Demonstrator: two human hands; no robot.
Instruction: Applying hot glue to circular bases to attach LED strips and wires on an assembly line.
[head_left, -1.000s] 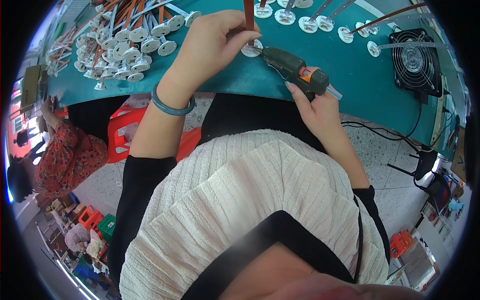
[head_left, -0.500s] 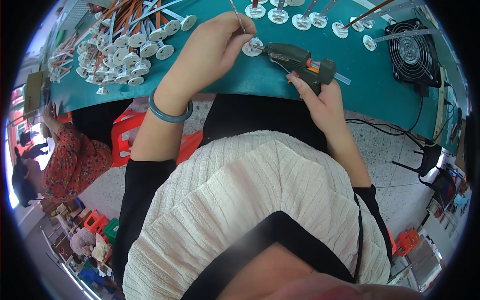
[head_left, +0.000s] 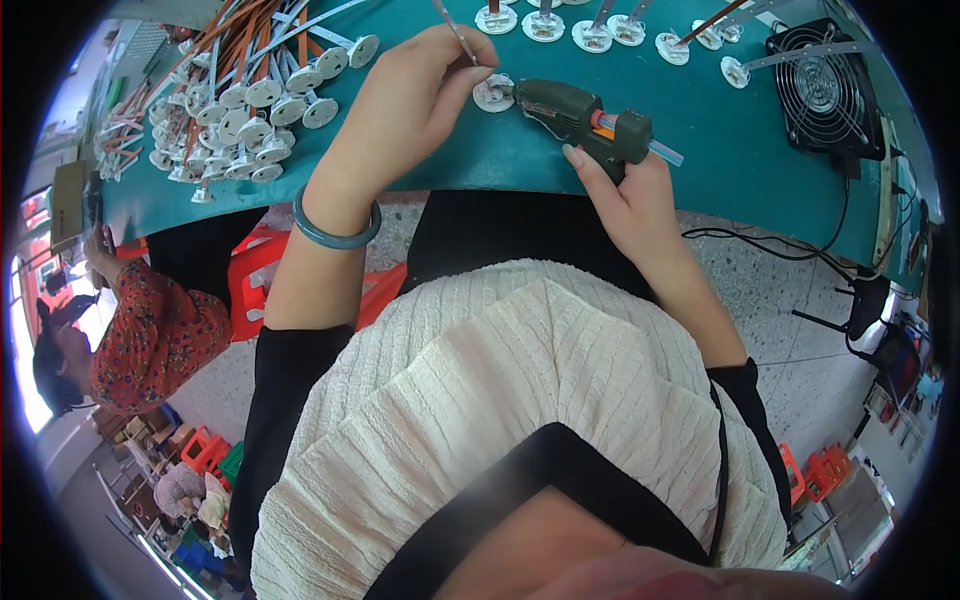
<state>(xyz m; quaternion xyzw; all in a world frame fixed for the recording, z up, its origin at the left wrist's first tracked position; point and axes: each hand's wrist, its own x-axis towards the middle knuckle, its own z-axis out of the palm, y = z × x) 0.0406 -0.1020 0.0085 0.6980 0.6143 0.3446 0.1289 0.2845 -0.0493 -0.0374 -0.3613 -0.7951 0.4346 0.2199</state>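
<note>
My left hand (head_left: 400, 115), a bluish bangle on its wrist, pinches a thin strip (head_left: 457, 35) between thumb and fingers. Just beyond the fingertips, a round white disc (head_left: 494, 97) lies on the green table; the strip's lower end is partly hidden by my fingers. A dark green hot glue gun (head_left: 565, 108) is gripped in my right hand (head_left: 640, 205), the thumb along the back of its handle. The gun's nozzle points left and reaches the disc's upper part. From the gun's rear sticks out a clear glue stick (head_left: 666, 153).
At the left lies a heap of strips with white discs (head_left: 235, 125). Several more discs with upright strips (head_left: 592, 37) stand along the far side. A black fan (head_left: 822, 95) with cables (head_left: 770, 243) is at the right. Another person (head_left: 155, 335) sits at the left.
The table and both hands appear slightly farther left in the view. The glue gun's nozzle stays at the disc, and both grips look the same. The person at the left has shifted their head.
</note>
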